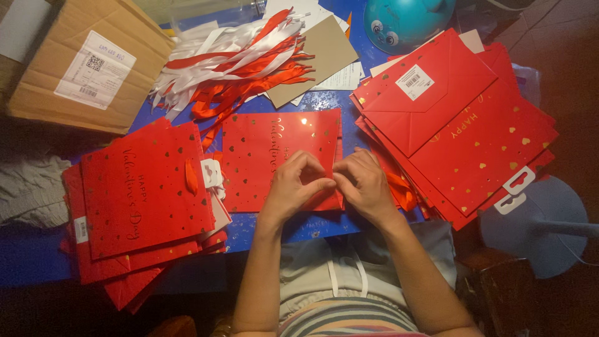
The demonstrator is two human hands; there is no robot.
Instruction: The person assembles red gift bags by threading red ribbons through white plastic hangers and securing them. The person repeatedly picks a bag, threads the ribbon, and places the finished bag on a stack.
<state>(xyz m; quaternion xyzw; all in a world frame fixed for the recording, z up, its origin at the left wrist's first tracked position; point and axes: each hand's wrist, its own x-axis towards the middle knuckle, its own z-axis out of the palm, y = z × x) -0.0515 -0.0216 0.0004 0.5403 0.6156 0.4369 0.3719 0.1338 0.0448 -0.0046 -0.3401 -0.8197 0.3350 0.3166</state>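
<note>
Both hands (327, 181) pinching red gift bag (274, 156)

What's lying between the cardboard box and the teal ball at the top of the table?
In the head view, a heap of red and white ribbons lies between the cardboard box and the teal ball, with sheets of grey card and white paper beside it.

Red paper gift bag (274, 156), flat, folded, lying on blue worktop (312, 228) at centre, just in front of the person. Glossy red w/ small gold hearts + gold script running sideways along its left part. Near edge sits under both hands: left hand (292, 187) and right hand (365, 184) meet at its lower right corner, fingers (324, 185) pinching there. Rest of bag uncovered, no creases seen.
</note>
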